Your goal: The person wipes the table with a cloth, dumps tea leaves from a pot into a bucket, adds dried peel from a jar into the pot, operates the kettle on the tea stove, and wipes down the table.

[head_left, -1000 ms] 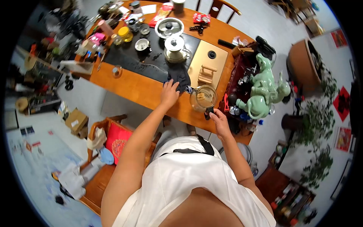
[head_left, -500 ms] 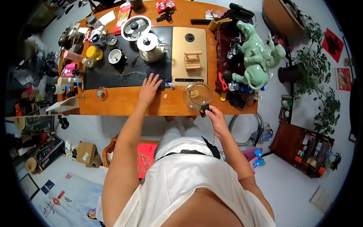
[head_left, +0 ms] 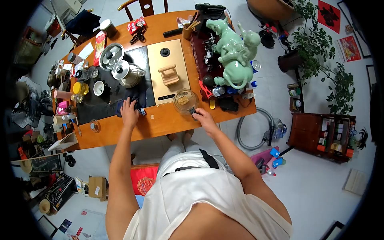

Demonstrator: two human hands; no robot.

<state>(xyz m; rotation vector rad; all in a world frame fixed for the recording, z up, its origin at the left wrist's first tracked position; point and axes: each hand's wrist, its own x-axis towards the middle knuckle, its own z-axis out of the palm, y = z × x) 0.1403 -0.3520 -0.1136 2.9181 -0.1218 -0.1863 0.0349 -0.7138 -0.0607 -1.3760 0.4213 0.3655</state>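
**Glass Pot: Position Relative to Hands**

The glass pot (head_left: 186, 100) is located over the near side of the table (head_left: 168, 125), in front of the gold panel (head_left: 156, 72); contact with the tabletop cannot be confirmed. Its handle (head_left: 193, 111) points back toward the person. The right hand (head_left: 205, 121), nearer, is closed around this handle. The left hand (head_left: 130, 114), well apart, lies fingers forward on a dark cloth (head_left: 139, 97); whether it grips cannot be determined.

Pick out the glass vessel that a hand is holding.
It is the round glass jug with the black handle, gripped by the right hand. The small glass cup at the front left of the table has no hand on it.
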